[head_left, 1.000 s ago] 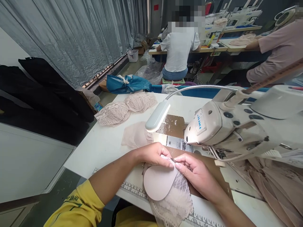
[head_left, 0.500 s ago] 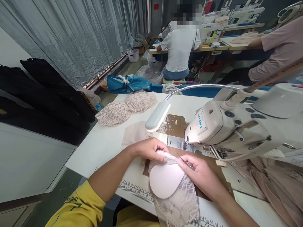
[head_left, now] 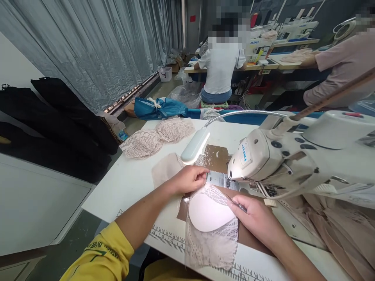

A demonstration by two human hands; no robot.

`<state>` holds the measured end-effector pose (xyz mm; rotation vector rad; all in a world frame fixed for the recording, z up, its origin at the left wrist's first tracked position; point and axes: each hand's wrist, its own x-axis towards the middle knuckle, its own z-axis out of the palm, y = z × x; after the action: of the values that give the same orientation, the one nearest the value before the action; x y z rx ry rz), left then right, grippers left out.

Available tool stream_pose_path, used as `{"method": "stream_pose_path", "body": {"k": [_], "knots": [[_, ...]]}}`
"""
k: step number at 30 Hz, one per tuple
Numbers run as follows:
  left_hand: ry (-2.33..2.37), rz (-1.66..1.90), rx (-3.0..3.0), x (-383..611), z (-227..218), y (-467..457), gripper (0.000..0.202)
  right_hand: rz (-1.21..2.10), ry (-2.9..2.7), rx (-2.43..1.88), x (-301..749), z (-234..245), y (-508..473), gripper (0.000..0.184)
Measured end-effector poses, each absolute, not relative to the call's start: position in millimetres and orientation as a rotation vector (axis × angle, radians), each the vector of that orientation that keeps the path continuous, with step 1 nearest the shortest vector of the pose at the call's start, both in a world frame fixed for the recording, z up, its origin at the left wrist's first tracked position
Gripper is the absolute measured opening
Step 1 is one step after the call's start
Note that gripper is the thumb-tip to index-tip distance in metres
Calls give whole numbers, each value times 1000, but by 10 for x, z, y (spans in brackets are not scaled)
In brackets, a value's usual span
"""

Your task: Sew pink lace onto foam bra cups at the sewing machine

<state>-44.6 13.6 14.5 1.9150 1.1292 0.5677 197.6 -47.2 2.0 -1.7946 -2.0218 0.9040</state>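
Note:
A beige lace bra piece (head_left: 213,249) with a smooth, pale foam cup (head_left: 209,212) on it lies in front of me over the table edge. My left hand (head_left: 191,179) is at its upper left edge, fingers curled together in a pinch; what they hold, if anything, is hidden. My right hand (head_left: 252,212) is closed around a slim, pointed metal tool (head_left: 240,206), its tip over the lace at the cup's upper right. Just beyond my hands are the needle plate (head_left: 216,178) and head of a JUKI sewing machine (head_left: 249,156).
A lamp (head_left: 195,146) on a bent neck hangs over the work. Lace cups (head_left: 143,142) and a sheer piece (head_left: 165,168) lie on the white table (head_left: 131,195) at left. Beige fabric (head_left: 331,218) is bunched at right. Two people sit at tables beyond.
My left hand has lifted off the cup's top edge toward the needle plate. My right hand has drawn slightly right, away from the lace, with the tool. The lace piece now lies flatter.

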Motion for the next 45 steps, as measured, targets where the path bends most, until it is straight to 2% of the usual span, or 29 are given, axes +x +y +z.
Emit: {"method": "stream_pose_path", "body": {"k": [4,7,10,13,15,19,24,30,35,41,45], "knots": [[1244,763,2109,-382,421,-33,33,927,-2126,-1943,2078,59,-466,40],[1295,567,2292,-341,565,-308,28,801,-2171,-1888,2115,144,-482,42],[1284,281,2536,-228,443,-566,35,702,-2266,-1645,2093,252,-507,38],[1190,291,2717,-122,214,-649,46,591,-2400,-1322,2040,304,-532,25],[1084,320,2771,-95,136,-590,44,504,-2471,-1260,2018,272,-539,19],[886,254,2806,-117,187,-343,40,328,-2525,-1419,2021,99,-523,45],[877,219,2798,-130,206,-140,56,302,-2508,-1597,2021,-10,-499,57],[803,161,2789,-116,160,-42,67,399,-2473,-1656,2023,-21,-515,59],[695,80,2790,-126,197,88,68,302,-2427,-1662,2021,-48,-519,54],[585,37,2842,-118,279,255,64,206,-2421,-1653,2019,-56,-508,47],[579,45,2942,-94,368,252,55,144,-2457,-1614,2057,-115,-512,52]]}}
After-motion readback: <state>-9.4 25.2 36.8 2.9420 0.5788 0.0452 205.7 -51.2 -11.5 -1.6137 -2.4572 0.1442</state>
